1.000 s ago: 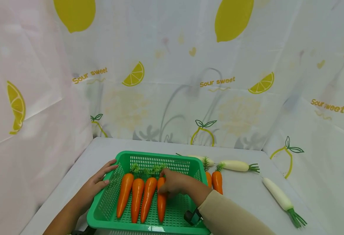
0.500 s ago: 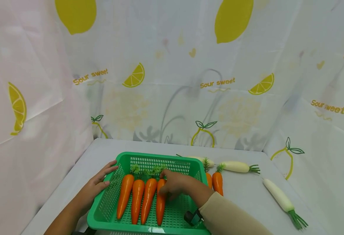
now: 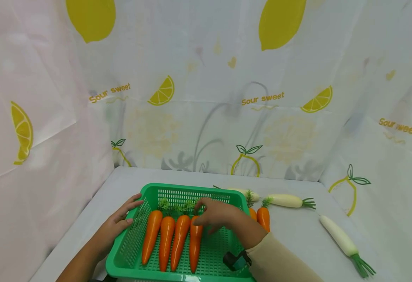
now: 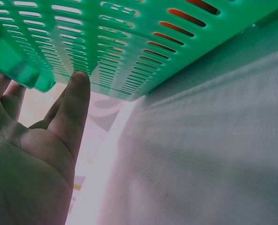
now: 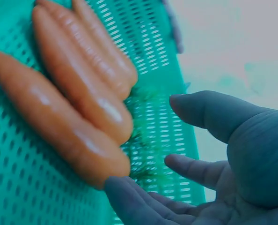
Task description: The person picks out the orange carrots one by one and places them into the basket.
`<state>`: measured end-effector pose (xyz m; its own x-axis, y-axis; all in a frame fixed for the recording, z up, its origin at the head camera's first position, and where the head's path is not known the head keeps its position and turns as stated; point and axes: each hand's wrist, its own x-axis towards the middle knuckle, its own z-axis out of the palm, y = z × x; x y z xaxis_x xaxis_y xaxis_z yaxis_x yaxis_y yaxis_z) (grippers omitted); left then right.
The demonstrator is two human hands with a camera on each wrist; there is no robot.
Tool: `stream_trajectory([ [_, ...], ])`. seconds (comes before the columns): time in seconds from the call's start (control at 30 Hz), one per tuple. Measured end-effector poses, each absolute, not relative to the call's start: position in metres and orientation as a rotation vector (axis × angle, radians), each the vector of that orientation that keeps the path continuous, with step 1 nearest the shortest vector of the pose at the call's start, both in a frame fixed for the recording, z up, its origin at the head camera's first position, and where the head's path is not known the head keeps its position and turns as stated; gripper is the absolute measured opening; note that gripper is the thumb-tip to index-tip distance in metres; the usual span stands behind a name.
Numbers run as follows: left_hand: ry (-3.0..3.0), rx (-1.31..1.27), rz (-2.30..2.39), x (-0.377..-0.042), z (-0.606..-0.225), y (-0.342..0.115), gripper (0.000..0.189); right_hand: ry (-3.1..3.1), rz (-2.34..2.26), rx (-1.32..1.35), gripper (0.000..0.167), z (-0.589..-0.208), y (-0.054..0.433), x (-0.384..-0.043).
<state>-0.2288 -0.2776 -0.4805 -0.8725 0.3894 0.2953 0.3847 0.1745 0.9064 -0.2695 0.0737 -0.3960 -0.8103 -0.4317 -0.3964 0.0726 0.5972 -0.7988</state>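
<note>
A green plastic basket point(image 3: 182, 277) with slotted walls holds several carrots point(image 3: 166, 243) lying side by side, their leafy tops toward the back wall. My left hand point(image 3: 114, 225) rests against the basket's left rim, and in the left wrist view a fingertip touches the slotted outer wall. Over the basket, my right hand point(image 3: 220, 214) hovers with spread fingers beside the top of the rightmost carrot point(image 3: 195, 250). In the right wrist view nothing lies between the thumb and fingers, though a fingertip appears close to or touching that carrot's thick end point(image 5: 113, 171).
Beyond the basket's right side lie two more carrots point(image 3: 263, 218), partly hidden by the basket and arm. White radishes point(image 3: 286, 200) with green stems lie behind and to the right, one point(image 3: 337, 234) near the right edge. Lemon-print cloth point(image 3: 206, 78) surrounds the white table point(image 3: 304, 243).
My right hand has let go of the rightmost carrot and lifted slightly, its fingers spreading. That carrot now lies in the basket, its tip shifted slightly toward me. The left hand keeps its place on the rim.
</note>
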Motion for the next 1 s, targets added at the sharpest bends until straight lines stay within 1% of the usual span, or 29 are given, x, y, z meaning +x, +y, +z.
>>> stream_trajectory([
  [0.27,2.353,0.783,1.899,-0.227,-0.481,-0.276,0.05,2.21,-1.268,-0.355,0.05,-0.38,0.088,-0.262],
  [0.63,2.41,0.768,1.86,-0.23,-0.481,-0.276,0.05,2.262,-1.291,-0.455,0.045,-0.357,0.127,-0.244],
  [0.8,2.395,0.756,1.867,-0.231,-0.482,-0.277,0.05,2.251,-1.305,-0.469,0.047,-0.36,0.15,-0.242],
  [1.0,2.406,0.748,1.857,-0.23,-0.482,-0.277,0.05,2.208,-1.415,-0.483,0.053,-0.373,0.175,-0.243],
])
